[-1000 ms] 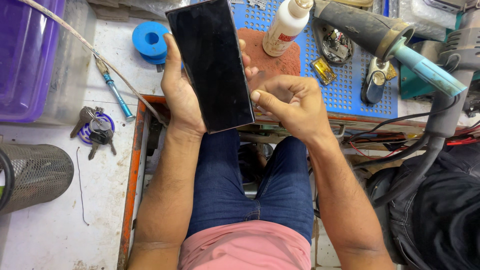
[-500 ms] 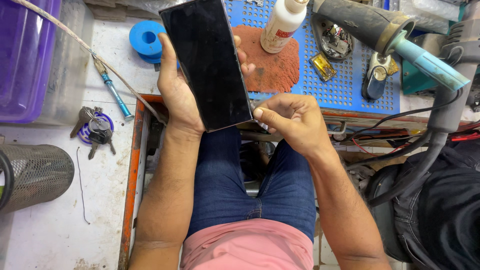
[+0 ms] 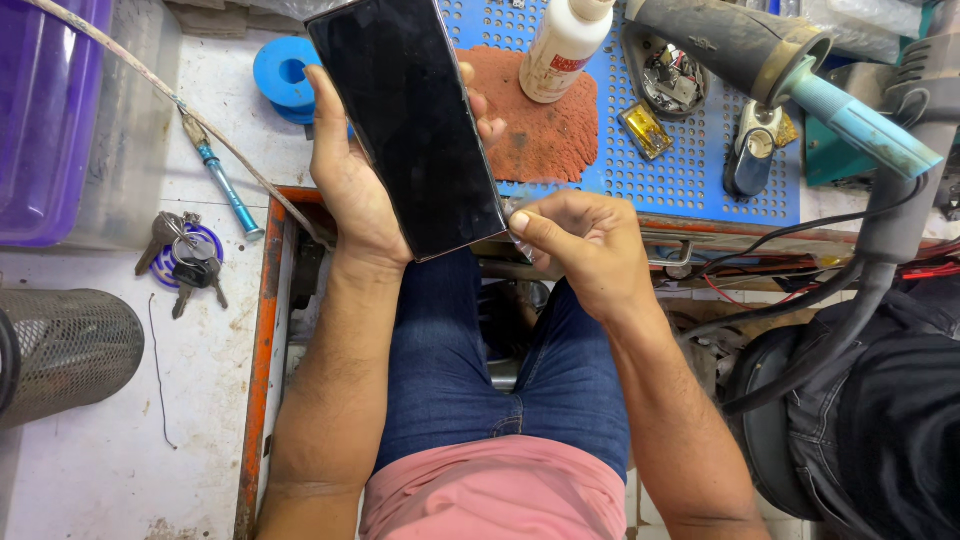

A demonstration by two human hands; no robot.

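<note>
Two hands met at the phone [image 3: 412,125], which was held tilted above the lap, screen dark. The left hand [image 3: 350,185] wrapped its fingers closed around the edges; the right hand [image 3: 580,245] pinched something small at the lower corner. With so light a pinch there, the phone risked slipping, I judged. Both forearms angled upward.
</note>
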